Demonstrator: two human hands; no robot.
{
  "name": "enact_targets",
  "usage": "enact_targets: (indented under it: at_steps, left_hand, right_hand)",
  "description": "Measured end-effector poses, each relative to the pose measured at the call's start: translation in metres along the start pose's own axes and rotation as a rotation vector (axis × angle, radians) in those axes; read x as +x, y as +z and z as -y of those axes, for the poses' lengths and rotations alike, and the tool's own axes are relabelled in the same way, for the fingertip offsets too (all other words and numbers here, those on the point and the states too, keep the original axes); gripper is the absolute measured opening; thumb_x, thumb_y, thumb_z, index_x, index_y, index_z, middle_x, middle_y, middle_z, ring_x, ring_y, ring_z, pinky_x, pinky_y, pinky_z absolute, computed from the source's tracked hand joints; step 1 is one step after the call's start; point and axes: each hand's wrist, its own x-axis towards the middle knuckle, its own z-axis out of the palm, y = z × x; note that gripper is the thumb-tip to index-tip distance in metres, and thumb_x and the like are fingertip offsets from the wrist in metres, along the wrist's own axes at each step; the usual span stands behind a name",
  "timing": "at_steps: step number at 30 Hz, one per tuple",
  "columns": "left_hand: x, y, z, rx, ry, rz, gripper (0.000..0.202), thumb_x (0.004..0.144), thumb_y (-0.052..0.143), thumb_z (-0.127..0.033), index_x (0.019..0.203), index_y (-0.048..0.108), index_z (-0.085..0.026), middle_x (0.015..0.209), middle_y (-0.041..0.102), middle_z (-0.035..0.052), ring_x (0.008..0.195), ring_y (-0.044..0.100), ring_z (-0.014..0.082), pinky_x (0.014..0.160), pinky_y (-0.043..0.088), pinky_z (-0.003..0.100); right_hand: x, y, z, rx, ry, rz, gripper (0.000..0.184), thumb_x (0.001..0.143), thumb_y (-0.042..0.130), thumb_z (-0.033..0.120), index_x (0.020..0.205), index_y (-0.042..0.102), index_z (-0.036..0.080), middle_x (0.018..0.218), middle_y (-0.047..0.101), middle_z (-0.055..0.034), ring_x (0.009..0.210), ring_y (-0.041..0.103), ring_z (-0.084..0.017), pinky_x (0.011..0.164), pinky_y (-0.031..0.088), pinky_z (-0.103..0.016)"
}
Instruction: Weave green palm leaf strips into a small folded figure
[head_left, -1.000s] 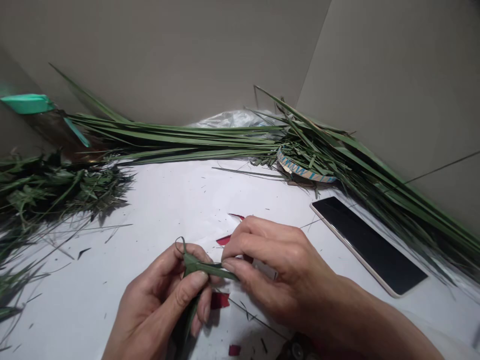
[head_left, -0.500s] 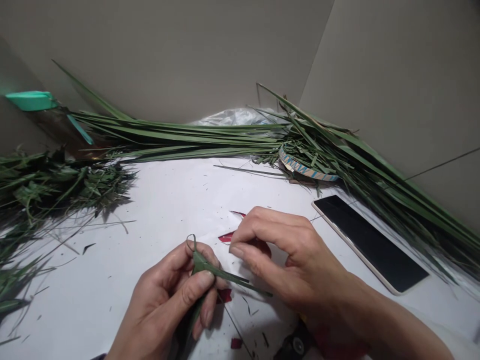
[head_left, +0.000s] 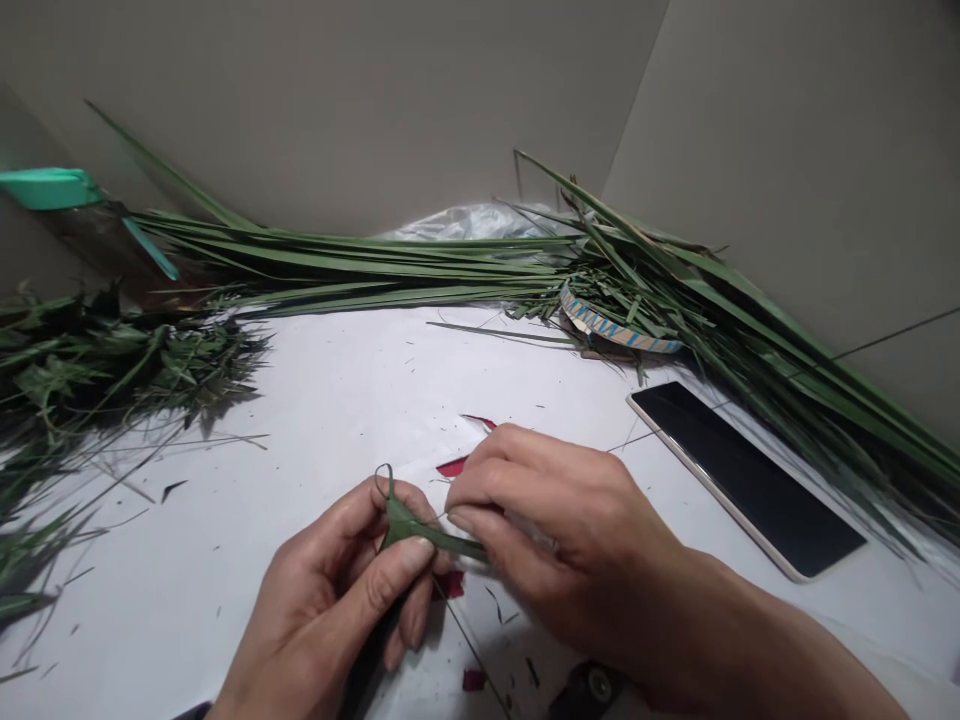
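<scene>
My left hand (head_left: pixel 341 590) pinches a folded green leaf strip (head_left: pixel 401 525) between thumb and fingers, low in the middle of the view. A small loop of leaf stands up at its top, and a tail of it runs right, passing behind my right hand (head_left: pixel 559 525). The thumb and index finger of that hand are pressed together just right of the fold. A thin strand (head_left: pixel 442 517) shows between those fingertips and the leaf; its material is too fine to make out. Red scraps (head_left: pixel 452 467) lie on the white surface just beyond the hands.
Long green leaves (head_left: pixel 360 262) lie along the back, with more at right around a blue-patterned round rim (head_left: pixel 622 333). A phone (head_left: pixel 750 480) lies at right. Green sprigs (head_left: pixel 135 360) and a teal-lidded bottle (head_left: pixel 52 188) are at left. A dark tool (head_left: pixel 589 690) lies at the bottom.
My right hand has moved slightly down and left, closer to the folded leaf, and now covers the end of its tail. My left hand keeps its hold; the view has shifted slightly.
</scene>
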Motion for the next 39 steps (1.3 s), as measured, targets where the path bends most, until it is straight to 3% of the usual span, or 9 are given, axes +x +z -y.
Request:
enact_targets:
  at_steps: [2,5,14,18,22,32,35,39]
  left_hand:
    - [0.0,0.0,0.001,0.004,0.004,0.008,0.02,0.086,0.065,-0.039,0.078,0.067,-0.022,0.055,0.054,-0.0033,0.051,0.045,0.0101,0.052,0.04,0.023]
    - [0.001,0.001,0.002,-0.02,-0.009,0.018,0.019,0.085,0.067,-0.04,0.08,0.067,-0.021,0.057,0.056,-0.0026,0.052,0.046,0.0106,0.051,0.039,0.022]
    - [0.0,0.003,0.0,-0.097,-0.031,0.032,0.015,0.088,0.063,-0.031,0.078,0.064,-0.019,0.049,0.053,-0.0045,0.045,0.041,0.0075,0.05,0.036,0.019]
    - [-0.001,0.004,-0.001,-0.061,0.0,0.038,0.017,0.089,0.062,-0.033,0.077,0.064,-0.021,0.053,0.056,-0.0037,0.049,0.047,0.0102,0.053,0.041,0.022]
    - [-0.001,0.005,-0.002,0.073,0.004,0.061,0.033,0.094,0.054,-0.039,0.067,0.062,-0.021,0.06,0.058,-0.0006,0.058,0.054,0.0128,0.059,0.044,0.023]
    - [-0.002,0.005,0.0,0.215,0.023,0.04,0.035,0.094,0.052,-0.04,0.065,0.062,-0.021,0.057,0.057,-0.0001,0.053,0.053,0.0133,0.055,0.045,0.024]
    - [-0.003,0.004,0.001,0.266,0.052,0.01,0.034,0.092,0.055,-0.04,0.063,0.062,-0.022,0.057,0.059,0.0005,0.051,0.055,0.0137,0.055,0.046,0.024]
    - [-0.005,0.008,-0.001,0.326,0.093,-0.053,0.028,0.088,0.061,-0.038,0.065,0.066,-0.023,0.06,0.063,0.0011,0.049,0.058,0.0138,0.051,0.046,0.023]
  right_hand:
    - [0.002,-0.003,0.001,0.087,0.033,-0.062,0.015,0.092,0.055,0.005,0.084,0.067,0.01,0.08,0.066,-0.003,0.075,0.059,-0.011,0.072,0.045,-0.022]
    - [0.004,-0.005,0.003,0.218,0.101,-0.056,0.015,0.089,0.061,0.003,0.08,0.07,0.011,0.078,0.068,-0.0004,0.076,0.061,-0.008,0.075,0.046,-0.017]
    - [0.002,0.006,0.006,0.284,0.117,-0.091,0.017,0.085,0.063,0.002,0.078,0.071,0.016,0.075,0.069,0.002,0.073,0.061,-0.01,0.076,0.049,-0.021]
    - [0.005,0.006,0.01,0.248,0.199,-0.104,0.015,0.086,0.063,0.005,0.076,0.067,0.016,0.074,0.065,0.0031,0.069,0.058,-0.008,0.073,0.046,-0.02]
    - [0.005,0.006,0.01,0.154,0.245,-0.093,0.018,0.089,0.06,0.009,0.073,0.063,0.016,0.071,0.062,0.0035,0.07,0.056,-0.01,0.072,0.043,-0.023]
    - [-0.002,0.008,0.007,-0.135,0.103,0.017,0.023,0.092,0.042,0.005,0.079,0.056,0.017,0.078,0.062,-0.0038,0.073,0.055,-0.017,0.066,0.042,-0.032]
    - [-0.004,0.007,0.008,-0.144,0.091,0.077,0.023,0.092,0.041,0.003,0.082,0.055,0.018,0.08,0.061,-0.0044,0.074,0.054,-0.018,0.068,0.042,-0.033]
    - [-0.002,0.004,0.013,-0.073,0.125,0.062,0.024,0.09,0.042,0.003,0.075,0.05,0.02,0.076,0.057,-0.0035,0.067,0.051,-0.016,0.063,0.041,-0.032]
